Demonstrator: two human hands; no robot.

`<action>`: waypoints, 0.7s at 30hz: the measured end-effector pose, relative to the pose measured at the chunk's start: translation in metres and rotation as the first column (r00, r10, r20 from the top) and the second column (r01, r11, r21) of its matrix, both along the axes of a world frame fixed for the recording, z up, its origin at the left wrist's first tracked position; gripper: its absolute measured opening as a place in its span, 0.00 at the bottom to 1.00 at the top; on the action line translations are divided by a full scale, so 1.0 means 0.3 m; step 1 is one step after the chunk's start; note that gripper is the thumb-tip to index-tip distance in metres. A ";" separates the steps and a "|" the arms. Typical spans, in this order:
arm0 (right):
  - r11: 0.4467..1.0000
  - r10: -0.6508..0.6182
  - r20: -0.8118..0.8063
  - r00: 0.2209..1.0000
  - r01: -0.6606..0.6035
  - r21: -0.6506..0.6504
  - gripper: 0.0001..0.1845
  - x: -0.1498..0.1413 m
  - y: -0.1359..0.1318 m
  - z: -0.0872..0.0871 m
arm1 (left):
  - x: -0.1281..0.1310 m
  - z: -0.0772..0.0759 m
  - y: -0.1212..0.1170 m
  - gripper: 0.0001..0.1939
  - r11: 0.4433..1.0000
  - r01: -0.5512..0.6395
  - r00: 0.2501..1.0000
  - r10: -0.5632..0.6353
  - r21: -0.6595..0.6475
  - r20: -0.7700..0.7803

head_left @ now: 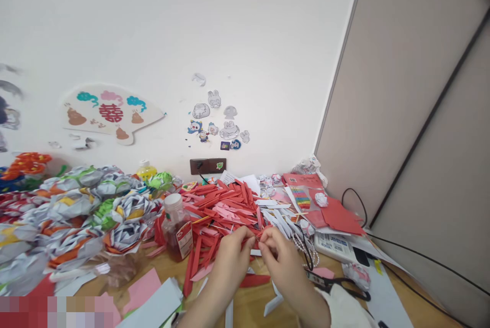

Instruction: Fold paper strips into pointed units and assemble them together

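Observation:
My left hand point(236, 251) and my right hand point(276, 251) meet in front of a heap of folded red paper strips point(225, 205). Thumb and forefinger are pinched together on each hand, the fingertips almost touching. Whatever sits between them is too small to make out. Folded white paper strips point(281, 221) lie just beyond my right hand, with a string of white beads point(306, 249) beside it. Black-handled scissors point(337, 284) rest near my right wrist. To the left of my left hand stands a white-capped bottle of dark reddish liquid point(178, 231).
Several paper flower balls point(72, 205) crowd the left side. Pink paper point(142, 289) and white sheets point(156, 305) lie at the front left. Red envelopes point(342, 216) and a black cable point(429, 261) are at the right. A wall socket point(207, 166) sits behind the heap.

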State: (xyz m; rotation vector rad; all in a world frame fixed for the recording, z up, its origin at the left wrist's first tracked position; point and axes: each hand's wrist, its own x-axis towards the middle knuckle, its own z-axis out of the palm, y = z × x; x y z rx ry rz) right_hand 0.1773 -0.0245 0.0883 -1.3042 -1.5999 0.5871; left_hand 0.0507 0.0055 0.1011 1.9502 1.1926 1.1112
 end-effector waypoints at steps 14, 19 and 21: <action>0.997 -0.074 -0.398 0.914 0.077 -0.010 0.12 -0.034 0.036 -0.101 | 0.017 0.012 -0.001 0.13 0.925 0.208 0.838 -0.001 -0.317 0.546; 0.989 0.146 -0.376 0.915 -0.148 0.024 0.12 -0.003 0.054 -0.064 | -0.012 0.020 0.015 0.14 0.799 0.453 0.762 -0.116 -0.395 0.637; 0.982 0.178 -0.340 0.923 -0.188 0.004 0.10 0.009 0.062 -0.057 | -0.021 0.013 0.029 0.15 0.783 0.472 0.778 -0.153 -0.405 0.610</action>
